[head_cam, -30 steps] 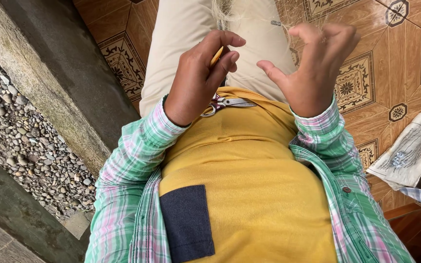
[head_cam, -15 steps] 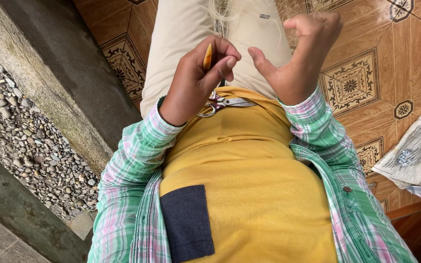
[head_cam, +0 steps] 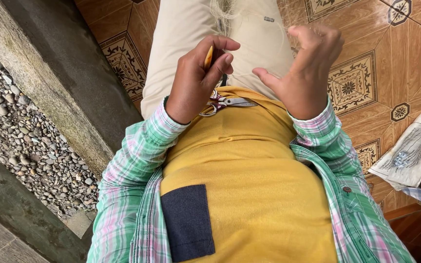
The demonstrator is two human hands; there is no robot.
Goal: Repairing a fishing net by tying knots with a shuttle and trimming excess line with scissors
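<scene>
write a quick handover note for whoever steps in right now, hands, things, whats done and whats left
Left hand: fingers closed on a thin yellow tool, held upright above the lap.
Right hand: open, fingers curled, holding nothing that can be made out; fine pale threads lie just above it on the beige trousers.
Small snips rest on the yellow shirt hem, below the left hand.
A printed bag lies on the tiled floor to the right.
Done: tool picked up. Left: cannot tell how far the thread work is.
</scene>
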